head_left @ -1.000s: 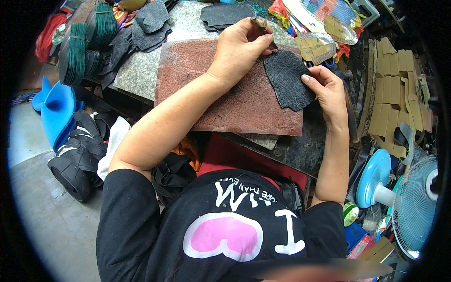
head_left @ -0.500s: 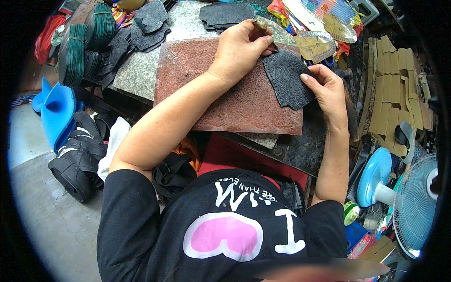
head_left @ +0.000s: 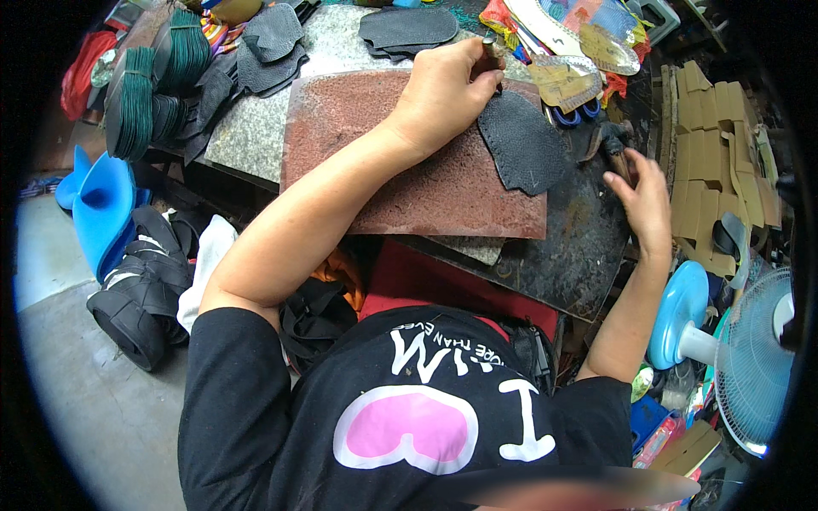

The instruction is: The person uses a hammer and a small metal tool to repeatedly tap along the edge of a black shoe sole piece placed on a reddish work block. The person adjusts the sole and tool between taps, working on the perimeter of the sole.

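Observation:
In my left hand (head_left: 447, 92) a short metal punch (head_left: 489, 53) stands nearly upright, pinched between thumb and fingers. Its lower end comes down by the top edge of a black leather piece (head_left: 524, 145), which has small marks along its left edge. The leather lies on a reddish-brown board (head_left: 375, 179). To the right, my right hand (head_left: 645, 200) is at a hammer (head_left: 615, 149), thumb and fingers apart on either side of its handle. Whether the fingers touch the handle is not plain.
Stacked black leather pieces (head_left: 407, 29) lie behind the board. Green cord bundles (head_left: 132, 102) stand at the left. Near the hammer are pale templates (head_left: 562, 83) and blue-handled scissors (head_left: 590, 109). A fan (head_left: 754, 366) stands at lower right, below cardboard pieces (head_left: 711, 153).
My right hand has let go of the leather piece's right edge and moved right to the hammer. My left hand stays at the leather's top edge with the punch, now more upright.

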Available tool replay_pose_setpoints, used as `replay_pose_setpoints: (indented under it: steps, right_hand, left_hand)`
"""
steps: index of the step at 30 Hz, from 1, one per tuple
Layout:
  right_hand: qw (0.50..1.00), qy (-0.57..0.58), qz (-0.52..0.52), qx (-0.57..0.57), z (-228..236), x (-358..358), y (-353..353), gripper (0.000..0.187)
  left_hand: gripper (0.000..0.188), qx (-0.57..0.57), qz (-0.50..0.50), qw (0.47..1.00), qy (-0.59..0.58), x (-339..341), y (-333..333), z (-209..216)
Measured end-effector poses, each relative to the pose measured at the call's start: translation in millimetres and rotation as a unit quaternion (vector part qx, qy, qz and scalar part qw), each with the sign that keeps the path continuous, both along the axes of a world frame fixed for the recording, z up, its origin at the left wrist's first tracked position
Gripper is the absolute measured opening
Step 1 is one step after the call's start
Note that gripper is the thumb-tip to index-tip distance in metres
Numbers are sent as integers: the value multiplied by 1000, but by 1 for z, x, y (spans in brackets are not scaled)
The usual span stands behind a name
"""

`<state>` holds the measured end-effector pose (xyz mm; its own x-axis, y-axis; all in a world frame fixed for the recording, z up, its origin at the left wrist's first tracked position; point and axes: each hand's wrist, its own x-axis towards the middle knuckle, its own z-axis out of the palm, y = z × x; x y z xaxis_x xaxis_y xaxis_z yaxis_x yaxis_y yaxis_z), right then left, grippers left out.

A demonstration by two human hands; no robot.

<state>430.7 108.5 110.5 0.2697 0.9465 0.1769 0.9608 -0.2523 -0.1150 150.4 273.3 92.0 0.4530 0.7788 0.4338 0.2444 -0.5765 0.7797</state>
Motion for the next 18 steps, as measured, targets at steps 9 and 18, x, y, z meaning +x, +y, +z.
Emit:
replay_pose_setpoints:
  steps: [9, 18]
  right_hand:
    - [873, 434, -79, 205, 30, -31, -9, 31]
    - [927, 313, 73, 195, 60, -98, 9, 35]
  left_hand:
    - [14, 172, -31, 984, 36, 7, 0, 8]
    - [13, 243, -45, 966, 75, 16, -2, 8]
